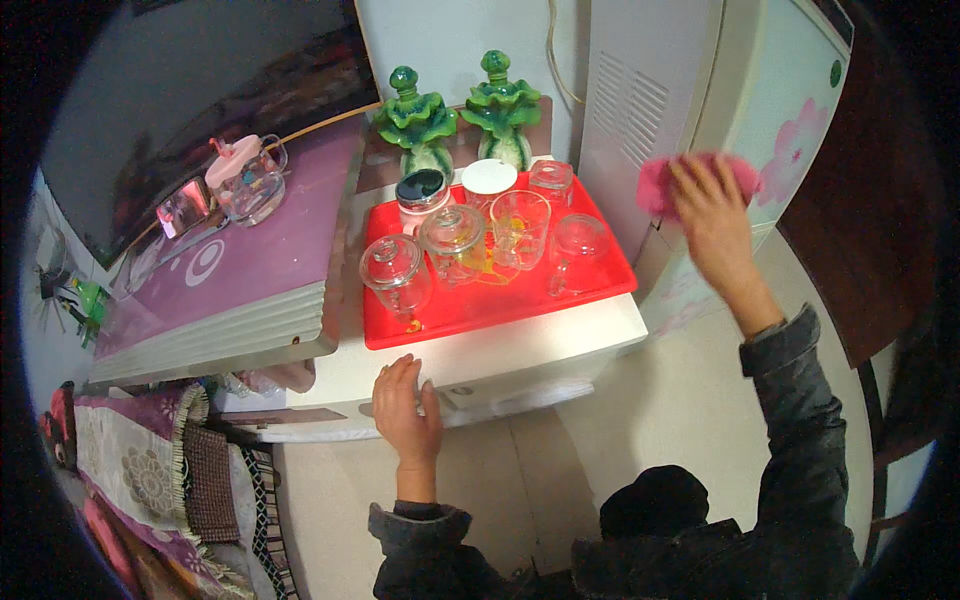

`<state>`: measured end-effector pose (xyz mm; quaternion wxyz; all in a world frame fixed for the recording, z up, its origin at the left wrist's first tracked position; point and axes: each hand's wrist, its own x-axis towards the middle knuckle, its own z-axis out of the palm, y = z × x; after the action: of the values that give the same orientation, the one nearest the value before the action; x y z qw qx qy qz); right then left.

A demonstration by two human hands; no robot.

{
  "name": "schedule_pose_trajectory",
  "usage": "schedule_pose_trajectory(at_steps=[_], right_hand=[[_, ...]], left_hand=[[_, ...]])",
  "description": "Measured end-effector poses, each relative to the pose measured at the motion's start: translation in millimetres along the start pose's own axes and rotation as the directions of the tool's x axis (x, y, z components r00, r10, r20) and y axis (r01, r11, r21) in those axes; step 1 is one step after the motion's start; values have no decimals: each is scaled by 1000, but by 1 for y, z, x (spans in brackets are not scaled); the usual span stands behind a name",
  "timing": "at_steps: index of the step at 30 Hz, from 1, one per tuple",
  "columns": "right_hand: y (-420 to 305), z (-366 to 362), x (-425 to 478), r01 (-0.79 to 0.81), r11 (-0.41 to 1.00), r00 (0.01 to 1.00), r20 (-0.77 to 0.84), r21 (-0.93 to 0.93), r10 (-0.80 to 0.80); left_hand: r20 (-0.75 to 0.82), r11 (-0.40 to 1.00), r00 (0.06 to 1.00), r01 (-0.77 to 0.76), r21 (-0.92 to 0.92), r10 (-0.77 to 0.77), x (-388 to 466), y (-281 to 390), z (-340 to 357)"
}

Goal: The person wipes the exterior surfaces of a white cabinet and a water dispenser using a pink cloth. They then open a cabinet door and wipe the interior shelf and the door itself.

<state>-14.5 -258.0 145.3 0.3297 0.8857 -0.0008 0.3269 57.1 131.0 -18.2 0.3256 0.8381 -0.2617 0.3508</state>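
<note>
My right hand [712,214] holds a folded pink cloth [656,186] at the edge of the flower-patterned refrigerator [780,112]; the hand and cloth look slightly blurred. My left hand [409,412] is at the front edge of the white cabinet top [517,352], its thumb apart from the fingers and nothing in it. Just beyond it lies a red tray [465,322]. On the tray stand two lidded glass jars [395,274] [454,244], a clear glass mug [521,229], an upturned glass cup [581,240], a black-topped jar [421,191], a white-lidded container [489,178] and a small square glass [551,184].
Two green ceramic vases [416,120] [501,112] stand behind the tray. Left is a purple-topped stand [277,247] with a pink-lidded glass pitcher [251,187], a lit phone [184,208] and a large dark screen [202,82]. A fringed cloth [135,450] covers furniture at lower left.
</note>
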Motion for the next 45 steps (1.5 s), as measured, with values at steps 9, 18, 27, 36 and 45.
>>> schedule_pose_trajectory(at_steps=[9,18,27,36,45], right_hand=[[-102,94,-102,-263,756,815,557,600,-158],[0,32,36,345,910,935,164,-229,-313],[131,-86,208,-156,827,946,-323,-540,-33],[11,30,91,320,799,940,277,-509,-201],[-27,-16,-19,286,955,847,445,81,-291]], left_hand=[[24,1000,999,21,18,-21,0,1,-5],[-35,995,996,81,-56,-83,-1,0,-4],[-91,990,993,60,-124,-72,-1,-2,5],[-77,990,996,44,-131,-54,0,-10,-3],[-58,986,996,53,-159,-63,-2,-4,-6]])
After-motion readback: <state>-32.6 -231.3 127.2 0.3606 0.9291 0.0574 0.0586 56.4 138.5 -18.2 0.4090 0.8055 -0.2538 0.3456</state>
